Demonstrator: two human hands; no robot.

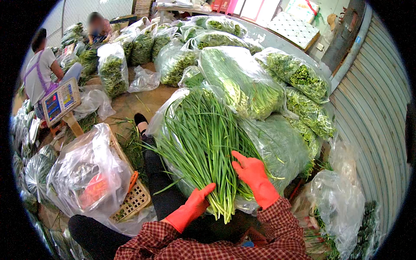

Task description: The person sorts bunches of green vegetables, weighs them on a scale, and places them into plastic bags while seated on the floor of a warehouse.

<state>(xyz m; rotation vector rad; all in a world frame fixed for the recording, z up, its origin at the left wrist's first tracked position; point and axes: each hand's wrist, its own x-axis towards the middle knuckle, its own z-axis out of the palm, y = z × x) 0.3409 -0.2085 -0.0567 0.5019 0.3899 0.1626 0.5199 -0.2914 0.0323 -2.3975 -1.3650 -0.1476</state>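
A broad bunch of long, flat-leaved garlic chives [208, 139] lies before me, its pale stem ends fanned toward my body. My left hand [193, 208], in an orange-red rubber glove, grips the stems near their cut ends with the thumb on top. The fingers below are hidden by the stems. On the bunch's right edge rests my right hand [255, 178], gloved alike, its visible fingers apart against the leaves. Beneath and around the chives is a clear plastic bag [169, 107], its mouth spread at the far side.
Filled bags of greens [242, 84] are stacked ahead and right. At left stand a scale display [61, 102] and a plastic-draped basket [138, 200] with an orange-handled tool [133, 181]. Two people [40, 70] sit farther off. A corrugated metal wall [370, 97] bounds the right.
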